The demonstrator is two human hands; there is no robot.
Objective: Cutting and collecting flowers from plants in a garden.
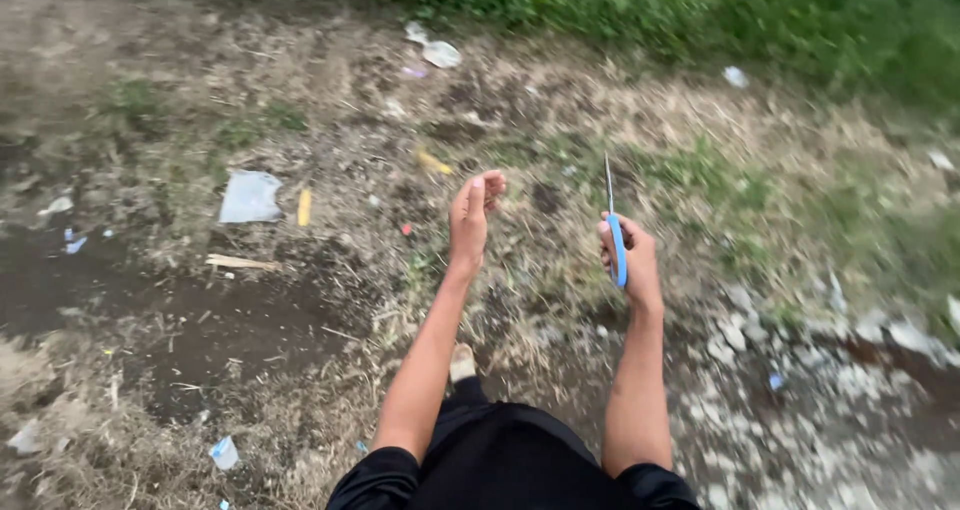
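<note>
In the head view, the right hand [632, 255] was closed around the blue handle of a pair of scissors [613, 225], holding them upright a little right of the frame's middle, with the thin metal blades pointing toward twelve o'clock and shut together as far as could be seen. The grip was a full fist on the handle, fingers wrapped over the plastic, and whether any finger passed through a loop could not be told. The left hand [472, 215] hung at about nine o'clock from the scissors, well apart from them, with its fingers loosely curled and nothing in it. Both bare forearms reached out over dry ground [300, 310] covered with dead grass and dark soil. The scissors looked light and stiff, an easy load for one hand; the plastic handle seemed the safe place to take hold, since the blades were narrow, hard and likely sharp at the tip, and bare metal would probably slip in a sweaty palm. Litter lay about: a flat grey scrap of plastic [249, 196] at nine o'clock from the left hand, a small yellow piece [304, 207] just beside it, a pale wooden stick [240, 262] below those, and a crumpled white wrapper [441, 54] toward twelve o'clock near the green plants [700, 10] along the top edge. One foot [462, 362] showed between the arms at six o'clock.
</note>
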